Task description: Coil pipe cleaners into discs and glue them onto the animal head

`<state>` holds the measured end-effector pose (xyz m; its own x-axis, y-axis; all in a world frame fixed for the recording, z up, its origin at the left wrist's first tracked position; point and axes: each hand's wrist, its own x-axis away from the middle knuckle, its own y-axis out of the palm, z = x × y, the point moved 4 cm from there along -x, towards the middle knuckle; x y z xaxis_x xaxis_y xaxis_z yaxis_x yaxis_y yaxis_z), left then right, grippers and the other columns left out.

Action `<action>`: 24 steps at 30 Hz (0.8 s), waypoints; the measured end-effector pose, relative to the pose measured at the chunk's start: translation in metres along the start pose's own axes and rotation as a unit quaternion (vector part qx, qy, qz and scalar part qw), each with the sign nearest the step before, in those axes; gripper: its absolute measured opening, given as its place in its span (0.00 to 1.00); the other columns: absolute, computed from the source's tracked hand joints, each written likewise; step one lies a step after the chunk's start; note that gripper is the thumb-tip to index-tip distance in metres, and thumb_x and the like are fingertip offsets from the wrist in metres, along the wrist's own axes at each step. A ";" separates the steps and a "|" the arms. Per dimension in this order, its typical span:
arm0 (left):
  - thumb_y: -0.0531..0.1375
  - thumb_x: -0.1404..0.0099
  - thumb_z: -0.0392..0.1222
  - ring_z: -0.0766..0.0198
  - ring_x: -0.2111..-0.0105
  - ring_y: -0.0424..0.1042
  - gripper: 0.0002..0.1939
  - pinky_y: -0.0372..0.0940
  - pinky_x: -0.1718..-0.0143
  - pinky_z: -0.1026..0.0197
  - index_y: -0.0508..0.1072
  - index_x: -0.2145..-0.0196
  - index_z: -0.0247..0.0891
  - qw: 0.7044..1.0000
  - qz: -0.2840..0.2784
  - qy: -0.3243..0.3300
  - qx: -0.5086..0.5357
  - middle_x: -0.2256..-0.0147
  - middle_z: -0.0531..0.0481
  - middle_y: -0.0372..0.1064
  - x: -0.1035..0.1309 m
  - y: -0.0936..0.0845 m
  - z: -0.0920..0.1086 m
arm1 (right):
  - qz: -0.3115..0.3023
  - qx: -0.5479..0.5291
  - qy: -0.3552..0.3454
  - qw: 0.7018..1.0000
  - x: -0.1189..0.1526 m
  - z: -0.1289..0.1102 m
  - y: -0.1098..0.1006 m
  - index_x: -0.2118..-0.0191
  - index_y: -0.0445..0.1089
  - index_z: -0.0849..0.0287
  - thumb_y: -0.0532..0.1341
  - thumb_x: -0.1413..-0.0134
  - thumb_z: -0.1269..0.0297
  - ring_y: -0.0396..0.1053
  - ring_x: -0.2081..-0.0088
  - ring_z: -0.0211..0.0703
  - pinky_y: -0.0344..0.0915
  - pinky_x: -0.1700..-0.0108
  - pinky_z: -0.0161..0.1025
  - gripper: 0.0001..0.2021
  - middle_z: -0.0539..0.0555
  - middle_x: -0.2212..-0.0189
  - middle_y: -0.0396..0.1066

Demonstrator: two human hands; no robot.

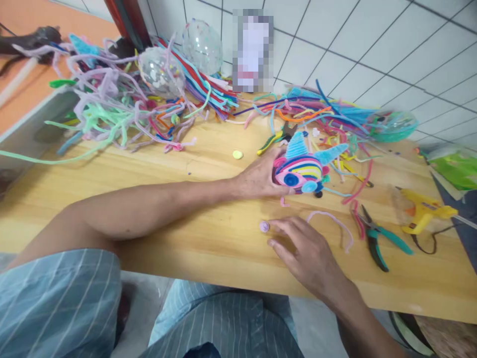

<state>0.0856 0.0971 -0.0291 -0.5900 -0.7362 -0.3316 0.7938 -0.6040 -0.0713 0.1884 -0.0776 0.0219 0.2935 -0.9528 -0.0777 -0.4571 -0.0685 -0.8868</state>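
Observation:
A striped fish made of pipe cleaners [303,169], with pale blue fins and a dark blue coiled eye, rests in my left hand [263,174]. My left fingers wrap round its tail end; some are hidden behind it. Lower down, my right hand [311,248] hovers low over or rests on the table, thumb and index finger apart. Its index fingertip is at the edge of a small purple coil [264,226]; whether they touch I cannot tell. A bent purple pipe cleaner [331,215] lies just beyond the right hand, and a short pink piece [284,202] lies below the fish.
Teal-handled pliers [380,238] and a yellow glue gun [425,211] lie at the right. Yellow-handled cutters [274,141] are behind my left hand. Tangled pipe cleaners [108,99], confetti-filled clear balls [203,47] and a blurred phone [253,52] line the back. A yellow disc [237,155] lies mid-table.

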 end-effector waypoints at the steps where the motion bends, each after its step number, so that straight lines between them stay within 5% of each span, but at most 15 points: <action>1: 0.78 0.53 0.59 0.38 0.34 0.66 0.52 0.64 0.33 0.38 0.62 0.39 0.39 1.000 -0.009 0.014 -0.025 0.37 0.33 0.67 -0.001 0.000 0.000 | -0.009 0.014 -0.018 1.000 -0.005 -0.002 0.004 0.51 0.72 0.51 0.60 0.32 0.66 0.80 0.54 0.50 0.76 0.53 0.48 0.08 0.55 0.56 0.80; 8: 0.76 0.48 0.58 0.40 0.37 0.70 0.48 0.67 0.36 0.37 0.60 0.38 0.39 0.996 -0.014 0.037 -0.085 0.38 0.32 0.69 -0.001 -0.002 0.000 | -0.032 0.049 -0.062 0.996 -0.014 0.001 0.014 0.57 0.71 0.54 0.61 0.33 0.71 0.77 0.60 0.48 0.73 0.57 0.45 0.05 0.54 0.62 0.78; 13: 0.76 0.49 0.58 0.40 0.37 0.71 0.48 0.68 0.37 0.40 0.61 0.39 0.39 0.996 -0.014 0.037 -0.083 0.39 0.33 0.70 -0.001 -0.002 0.001 | 0.007 0.045 -0.060 0.997 -0.011 0.000 0.016 0.58 0.74 0.56 0.60 0.32 0.71 0.78 0.61 0.47 0.73 0.59 0.43 0.06 0.55 0.63 0.79; 18: 0.76 0.49 0.58 0.40 0.37 0.70 0.48 0.68 0.37 0.40 0.62 0.39 0.37 0.996 -0.017 0.030 -0.086 0.39 0.32 0.69 -0.001 -0.003 0.002 | 0.048 -0.060 0.057 0.995 -0.006 0.016 0.011 0.58 0.79 0.52 0.63 0.32 0.66 0.81 0.62 0.42 0.73 0.60 0.38 0.06 0.50 0.62 0.84; 24: 0.76 0.50 0.59 0.42 0.37 0.71 0.47 0.66 0.35 0.39 0.62 0.39 0.39 0.997 -0.008 0.026 -0.076 0.38 0.34 0.68 0.000 -0.002 0.004 | 0.104 -0.148 0.195 0.964 0.001 0.030 -0.003 0.67 0.82 0.52 0.68 0.37 0.54 0.69 0.77 0.38 0.63 0.75 0.36 0.10 0.47 0.76 0.78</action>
<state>0.0837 0.0969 -0.0247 -0.5974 -0.7073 -0.3779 0.7999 -0.5594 -0.2174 0.2149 -0.0695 0.0105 -0.1415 -0.9899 -0.0117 -0.7081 0.1095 -0.6976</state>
